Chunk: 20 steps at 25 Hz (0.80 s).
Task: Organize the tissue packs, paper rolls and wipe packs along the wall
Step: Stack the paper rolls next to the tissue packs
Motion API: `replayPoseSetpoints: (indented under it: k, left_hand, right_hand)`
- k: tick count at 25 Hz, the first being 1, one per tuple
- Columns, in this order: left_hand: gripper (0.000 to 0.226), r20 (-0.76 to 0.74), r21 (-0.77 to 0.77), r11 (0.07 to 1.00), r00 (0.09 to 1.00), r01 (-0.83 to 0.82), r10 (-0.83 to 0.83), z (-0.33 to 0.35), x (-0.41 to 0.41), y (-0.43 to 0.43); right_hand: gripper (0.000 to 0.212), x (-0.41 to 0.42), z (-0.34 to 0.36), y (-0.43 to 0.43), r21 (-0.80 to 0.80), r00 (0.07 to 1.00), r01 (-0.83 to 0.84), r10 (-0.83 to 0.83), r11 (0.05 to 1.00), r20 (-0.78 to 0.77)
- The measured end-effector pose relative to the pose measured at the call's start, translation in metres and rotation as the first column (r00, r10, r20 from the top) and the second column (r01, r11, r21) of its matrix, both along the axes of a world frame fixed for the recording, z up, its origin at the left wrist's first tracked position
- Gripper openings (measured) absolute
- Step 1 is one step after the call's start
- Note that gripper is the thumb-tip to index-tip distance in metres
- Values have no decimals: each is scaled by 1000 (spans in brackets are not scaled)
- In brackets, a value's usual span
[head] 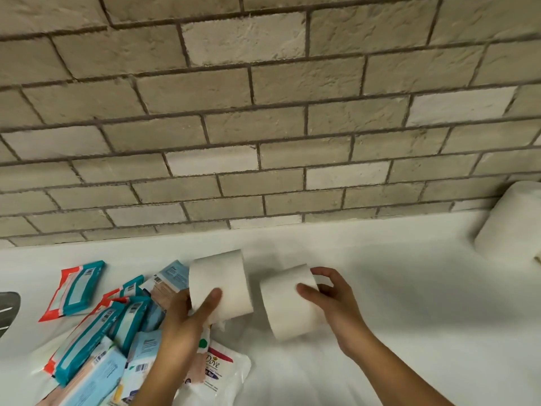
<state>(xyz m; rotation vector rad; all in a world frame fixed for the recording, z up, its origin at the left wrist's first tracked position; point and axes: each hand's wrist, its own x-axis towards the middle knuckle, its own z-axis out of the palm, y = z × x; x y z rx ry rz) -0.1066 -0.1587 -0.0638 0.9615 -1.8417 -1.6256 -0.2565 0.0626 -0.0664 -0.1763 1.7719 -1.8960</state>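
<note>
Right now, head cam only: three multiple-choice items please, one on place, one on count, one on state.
1. Where is the heap of packs?
A) left side of the counter
B) right end of the counter
C) stacked against the wall

2. How many paper rolls are being held?
A) none
B) one
C) two

3. What is the right grip doing?
A) lying flat and open
B) holding a paper roll
C) pinching a teal pack

Answers:
1 A, the packs lie jumbled at lower left.
2 C, the left grip and the right grip each hold one.
3 B, its thumb and fingers curl round the roll's end.
</note>
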Motion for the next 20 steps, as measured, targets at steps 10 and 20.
replayPoseSetpoints:
  k: [10,20]
  left_hand:
    - [81,-197,496,865,960,-79,200,-23,34,93]
    - [58,-183,537,838,956,-96,227,-17,8,163]
  right_hand:
    - [35,4,7,150,166,941,90,-29,982,-338]
    - [53,-161,-2,247,538,377,547,385,642,-843]
